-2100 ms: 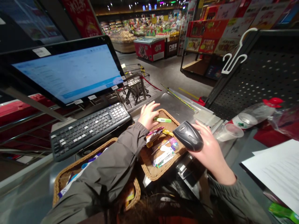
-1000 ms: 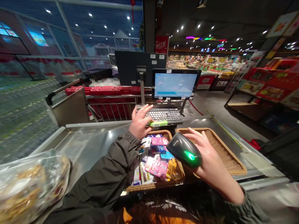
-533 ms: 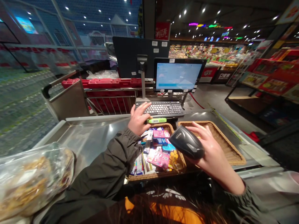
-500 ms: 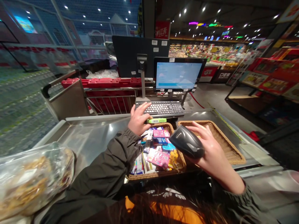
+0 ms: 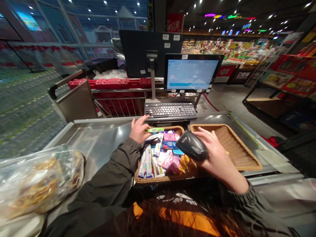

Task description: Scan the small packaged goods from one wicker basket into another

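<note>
My left hand (image 5: 139, 130) is closed on one end of a slim green pack (image 5: 155, 130), whose barcode label faces up. Its index finger stretches out near the keyboard's front left corner. Below the green pack lies a wicker basket (image 5: 158, 179) full of small boxes and packets, among them a pink box (image 5: 168, 160). A black handheld barcode scanner (image 5: 192, 146) sits in my right hand (image 5: 217, 153), its head pointing left over the basket's right side. The palm side and some fingers of that hand are hidden.
A second wicker basket (image 5: 243, 154) stands to the right. Behind them are a keyboard (image 5: 170, 111) and a lit monitor (image 5: 192, 74). On the left, a clear plastic bag (image 5: 44, 184) of brownish food rests by the metal counter (image 5: 98, 135). A red-filled cart (image 5: 118, 102) stands beyond.
My left hand has moved left and away from the keyboard with the green pack. My right hand and the scanner have shifted slightly left. The view has tilted a little.
</note>
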{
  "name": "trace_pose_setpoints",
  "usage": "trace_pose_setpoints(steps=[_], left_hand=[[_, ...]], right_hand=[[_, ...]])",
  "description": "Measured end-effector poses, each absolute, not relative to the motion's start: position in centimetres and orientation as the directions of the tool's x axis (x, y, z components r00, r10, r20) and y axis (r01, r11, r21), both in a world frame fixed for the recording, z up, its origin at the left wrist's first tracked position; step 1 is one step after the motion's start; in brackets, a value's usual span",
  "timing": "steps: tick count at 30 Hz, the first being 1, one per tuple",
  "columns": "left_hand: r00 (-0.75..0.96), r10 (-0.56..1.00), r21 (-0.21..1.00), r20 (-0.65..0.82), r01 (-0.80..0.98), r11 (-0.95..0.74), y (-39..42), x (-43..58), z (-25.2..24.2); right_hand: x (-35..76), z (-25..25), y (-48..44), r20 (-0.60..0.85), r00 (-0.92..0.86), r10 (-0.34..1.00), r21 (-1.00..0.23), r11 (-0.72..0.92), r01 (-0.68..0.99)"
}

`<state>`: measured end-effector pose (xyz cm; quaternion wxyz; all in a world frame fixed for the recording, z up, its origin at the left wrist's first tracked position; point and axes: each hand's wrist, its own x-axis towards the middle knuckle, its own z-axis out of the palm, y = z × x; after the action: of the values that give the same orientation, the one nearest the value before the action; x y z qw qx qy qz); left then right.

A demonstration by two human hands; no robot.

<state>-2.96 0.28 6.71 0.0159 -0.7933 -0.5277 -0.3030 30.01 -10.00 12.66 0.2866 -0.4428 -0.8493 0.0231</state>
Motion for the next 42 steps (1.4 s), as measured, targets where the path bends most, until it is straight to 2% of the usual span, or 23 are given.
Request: trace_pose_setpoints(steps=[8,12,15,19,22,25,33,36,42], left_hand=[[0.087,0.924,0.378,0.372,0.895,-0.236,2.1,-4.1,2.5],[0.015,0.976,0.331,0.218,0.939,-0.089,2.9,-4.2,-0.1],[0.009,0.994,0.299,0.107,0.953,-0.041,3.1,-4.3,-0.9],[0.039,0.994,0.286,0.1,0.956,-0.066,3.0,-4.2,0.5],[0.093,0.985,0.274,0.145,0.953,-0.131,2.9,-3.2,2.8],[0.255,0.948,0.254,0.189,0.92,-0.298,2.7,-0.8,5.2],[0.695,0.694,0.189,0.188,0.668,-0.72,4.3,11.9,6.7],[0.794,0.598,0.158,0.106,0.581,-0.799,6.0,18.1,5.5],[0.844,0.487,0.102,-0.223,0.517,-0.85,9.8,29.3,0.5]], right_hand=[[28.4,12.1,-9.8,0.414,-0.474,0.777,-0.348,0.616,0.707],[28.6,11.8,-9.9,0.407,-0.478,0.779,-0.339,0.614,0.712],[29.2,11.6,-10.0,0.411,-0.462,0.786,-0.33,0.601,0.728],[30.1,11.5,-10.2,0.391,-0.427,0.816,-0.346,0.56,0.753],[31.3,11.4,-10.3,0.39,-0.379,0.839,-0.357,0.517,0.778],[33.3,11.0,-10.4,0.422,-0.302,0.855,-0.361,0.464,0.809],[42.3,9.5,-12.2,0.501,0.026,0.865,-0.342,0.17,0.924],[45.0,8.7,-13.4,0.519,0.097,0.849,-0.346,0.105,0.932],[47.5,7.5,-14.9,0.48,0.167,0.861,-0.413,0.055,0.909]])
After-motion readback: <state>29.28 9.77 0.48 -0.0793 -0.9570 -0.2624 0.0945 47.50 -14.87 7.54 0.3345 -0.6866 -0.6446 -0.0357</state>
